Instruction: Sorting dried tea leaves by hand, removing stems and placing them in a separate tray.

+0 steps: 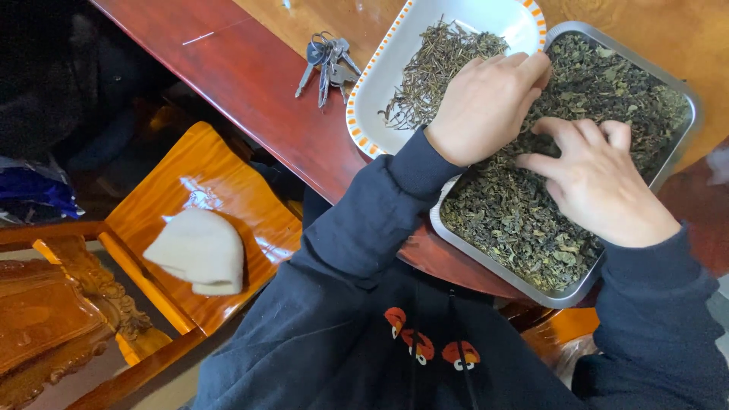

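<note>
Sorting step: left hand [486, 102] and right hand [596, 182], fingers loosely spread, pick through dried green leaves [524, 220] in rectangular steel tray [683, 91]; stems [437, 68] lie in white orange-rimmed dish [368, 91], upper centre.

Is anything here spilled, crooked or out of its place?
Nothing looks spilled. The metal tray of dried leaves juts past the table edge toward the person, under both hands. A white cloth lies on the chair seat.

Dull green dried leaves [531, 220] fill the silver metal tray [687, 95] at right. The white plate [364, 99] at upper centre has an orange-striped rim. Dark navy sleeves [364, 220]; glossy orange-brown chair [220, 182] at left.
</note>
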